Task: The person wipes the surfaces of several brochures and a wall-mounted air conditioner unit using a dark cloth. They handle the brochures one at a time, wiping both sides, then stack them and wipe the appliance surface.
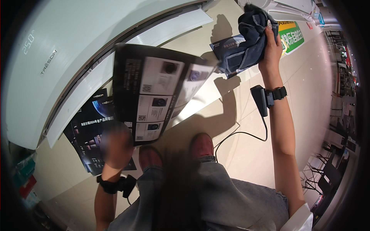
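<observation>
My left hand (117, 144), smeared by motion, grips the lower corner of a black printed leaflet (133, 77) with pictures of round-doored washing machines. The leaflet stands tilted up from the hand and bends toward the right. Up at the right, my right hand (273, 48) clutches a bunched dark blue cloth (246, 54) with pale stitched seams. Behind the cloth shows part of a dark blue printed sheet (227, 43). More dark leaflets (83, 134) lie below and behind my left hand, partly covered by it.
A large white air conditioner (42, 96) with its long flap (169, 29) out fills the upper left. Another white unit (293, 7) and a green-and-yellow sign (293, 38) are at the upper right. A black cable (241, 133) hangs from my right wrist device (260, 98). Dark chairs (327, 173) stand far right.
</observation>
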A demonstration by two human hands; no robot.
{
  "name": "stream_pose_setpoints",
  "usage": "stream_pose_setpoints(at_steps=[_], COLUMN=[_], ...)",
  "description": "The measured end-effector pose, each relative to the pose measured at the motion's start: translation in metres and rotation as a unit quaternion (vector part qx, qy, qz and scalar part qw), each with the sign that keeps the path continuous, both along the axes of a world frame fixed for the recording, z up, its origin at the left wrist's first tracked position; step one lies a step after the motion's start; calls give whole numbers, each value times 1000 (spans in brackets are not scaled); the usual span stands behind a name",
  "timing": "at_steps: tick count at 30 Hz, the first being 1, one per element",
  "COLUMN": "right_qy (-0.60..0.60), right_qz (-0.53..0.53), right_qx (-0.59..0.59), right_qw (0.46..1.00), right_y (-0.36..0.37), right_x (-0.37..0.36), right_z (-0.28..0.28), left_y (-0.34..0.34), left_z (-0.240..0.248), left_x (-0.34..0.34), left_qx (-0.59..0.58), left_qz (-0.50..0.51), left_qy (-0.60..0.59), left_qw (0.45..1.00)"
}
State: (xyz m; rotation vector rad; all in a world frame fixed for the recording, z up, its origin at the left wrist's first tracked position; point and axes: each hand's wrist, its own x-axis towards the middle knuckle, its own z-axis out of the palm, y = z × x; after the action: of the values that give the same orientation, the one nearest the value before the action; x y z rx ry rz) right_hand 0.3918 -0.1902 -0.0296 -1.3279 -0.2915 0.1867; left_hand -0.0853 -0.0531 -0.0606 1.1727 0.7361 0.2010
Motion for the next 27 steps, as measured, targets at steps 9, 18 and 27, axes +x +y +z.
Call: stream_pose_setpoints(at_steps=[9, 18, 27], right_qy=[-237, -616, -591], right_qz=[-32, 152, 486], right_qx=[-15, -155, -207], right_qw=[971, 757, 610], right_y=[16, 33, 15], right_x=[-21, -154, -250], right_z=[43, 14, -61], left_y=[-39, -47, -61], left_z=[-37, -46, -26], left_x=[22, 38, 52], left_qx=[-381, -305, -370], left_qz=[157, 55, 0], left_qy=[-108, 114, 175], left_qw=[905, 944, 912])
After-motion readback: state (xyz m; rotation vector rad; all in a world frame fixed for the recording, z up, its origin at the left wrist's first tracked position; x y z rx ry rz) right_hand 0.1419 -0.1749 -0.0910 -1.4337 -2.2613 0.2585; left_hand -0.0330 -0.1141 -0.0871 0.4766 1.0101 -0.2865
